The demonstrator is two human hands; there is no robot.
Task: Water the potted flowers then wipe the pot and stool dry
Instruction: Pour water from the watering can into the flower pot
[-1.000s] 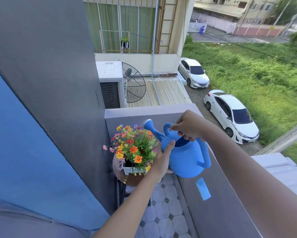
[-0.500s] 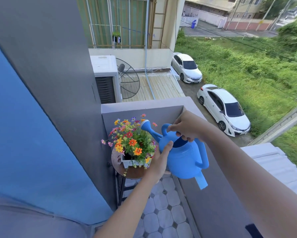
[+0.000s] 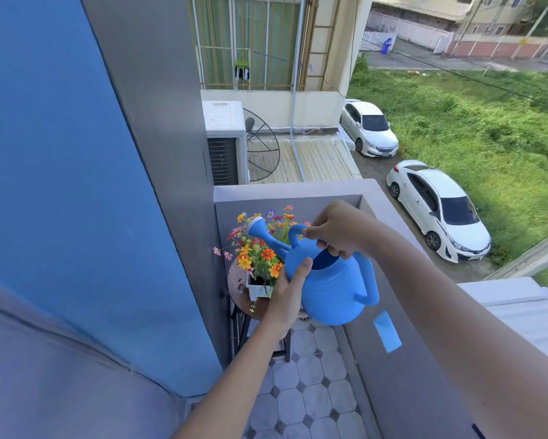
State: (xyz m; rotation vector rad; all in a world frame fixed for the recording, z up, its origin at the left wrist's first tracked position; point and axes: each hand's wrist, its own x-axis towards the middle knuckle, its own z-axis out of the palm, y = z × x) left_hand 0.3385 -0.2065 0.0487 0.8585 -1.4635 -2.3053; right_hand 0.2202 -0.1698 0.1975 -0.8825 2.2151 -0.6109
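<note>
A blue watering can (image 3: 332, 286) hangs over the balcony corner, its spout head (image 3: 256, 228) above the colourful flowers (image 3: 260, 248). My right hand (image 3: 339, 231) grips the can's top handle. My left hand (image 3: 286, 293) presses against the can's lower left side, thumb near the opening. The flowers grow from a small white pot (image 3: 257, 290) that stands on a round brown stool (image 3: 237, 280) with dark legs. The can and my left hand hide the stool's right part.
A grey parapet wall (image 3: 402, 359) runs along the right with a blue patch (image 3: 387, 335) on it; a grey and blue wall (image 3: 114, 201) closes the left. Tiled floor (image 3: 310, 394) lies below. Beyond the ledge are an air-conditioner unit (image 3: 224, 141), parked white cars and grass.
The can's spout has swung left and further over the flowers. Both hands keep their hold on the can. The view has shifted slightly.
</note>
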